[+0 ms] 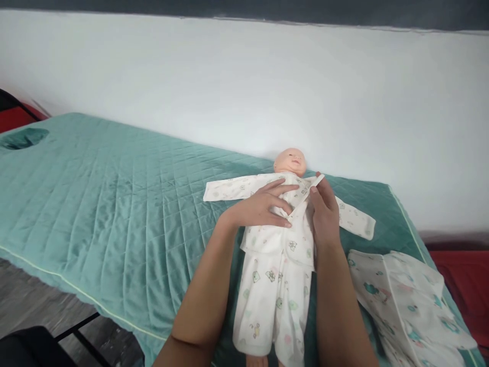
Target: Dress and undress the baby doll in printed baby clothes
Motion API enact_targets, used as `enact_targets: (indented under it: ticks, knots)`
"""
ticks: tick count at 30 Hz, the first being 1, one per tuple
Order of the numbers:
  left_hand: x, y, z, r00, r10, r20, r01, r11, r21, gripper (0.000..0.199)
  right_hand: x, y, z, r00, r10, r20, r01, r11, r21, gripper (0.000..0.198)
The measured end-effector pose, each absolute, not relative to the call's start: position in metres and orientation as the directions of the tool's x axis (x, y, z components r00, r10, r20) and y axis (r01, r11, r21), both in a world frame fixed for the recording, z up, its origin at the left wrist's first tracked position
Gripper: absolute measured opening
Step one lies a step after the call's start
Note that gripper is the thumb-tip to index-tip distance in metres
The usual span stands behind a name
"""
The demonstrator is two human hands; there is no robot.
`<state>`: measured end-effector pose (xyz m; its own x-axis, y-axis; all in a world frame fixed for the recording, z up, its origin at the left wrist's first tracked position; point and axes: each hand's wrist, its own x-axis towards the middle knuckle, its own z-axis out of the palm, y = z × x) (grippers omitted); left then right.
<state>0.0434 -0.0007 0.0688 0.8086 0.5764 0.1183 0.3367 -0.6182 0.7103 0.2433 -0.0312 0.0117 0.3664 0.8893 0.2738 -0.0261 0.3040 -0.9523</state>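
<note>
A baby doll [290, 161] lies on its back, dressed in a white printed baby shirt [263, 238] and matching trousers [254, 303]. Both sleeves stretch out sideways. My left hand [269, 205] lies with fingers spread on the chest of the shirt. Between thumb and fingers, my right hand [324, 206] pinches the edge of the shirt's front flap near the doll's neck and lifts it a little. The doll's feet [256, 361] show below the trouser legs. Its hands are hidden in the sleeves.
A green quilted cover [126, 214] spreads over the bed, with a face hole [25, 138] at the far left. White printed baby clothes [408, 306] lie folded at the right. A white wall [229, 81] stands behind, and a red chair [458, 285] is at the right.
</note>
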Motion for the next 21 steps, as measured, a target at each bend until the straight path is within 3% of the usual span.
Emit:
enact_targets:
  ticks: [4, 11, 14, 18, 20, 21]
  knots:
    - [0.043, 0.001, 0.067, 0.793, 0.596, 0.130, 0.323, -0.592, 0.739, 0.018, 0.244, -0.031, 0.014, 0.370, 0.883, 0.287, 0.003, 0.308, -0.951, 0.048]
    - [0.053, -0.005, 0.070, 0.686, 0.695, 0.216, 0.371, -0.589, 0.718, 0.039, 0.240, -0.034, 0.019, 0.423, 0.881, 0.211, -0.072, 0.265, -0.962, 0.059]
    - [0.055, -0.010, 0.075, 0.661, 0.715, 0.230, 0.388, -0.587, 0.711, 0.045, 0.240, -0.033, 0.020, 0.450, 0.877, 0.168, -0.103, 0.238, -0.966, 0.053]
    - [0.052, -0.013, 0.081, 0.556, 0.800, 0.226, 0.422, -0.506, 0.752, 0.048, 0.236, -0.042, 0.042, 0.610, 0.707, 0.358, 0.220, 0.283, -0.934, 0.024]
    - [0.051, -0.012, 0.082, 0.471, 0.845, 0.254, 0.484, -0.488, 0.726, 0.046, 0.228, -0.060, 0.066, 0.573, 0.650, 0.499, 0.331, 0.373, -0.867, 0.017]
    - [0.050, -0.011, 0.081, 0.437, 0.857, 0.272, 0.527, -0.489, 0.695, 0.044, 0.222, -0.073, 0.079, 0.489, 0.695, 0.528, 0.283, 0.446, -0.849, 0.015]
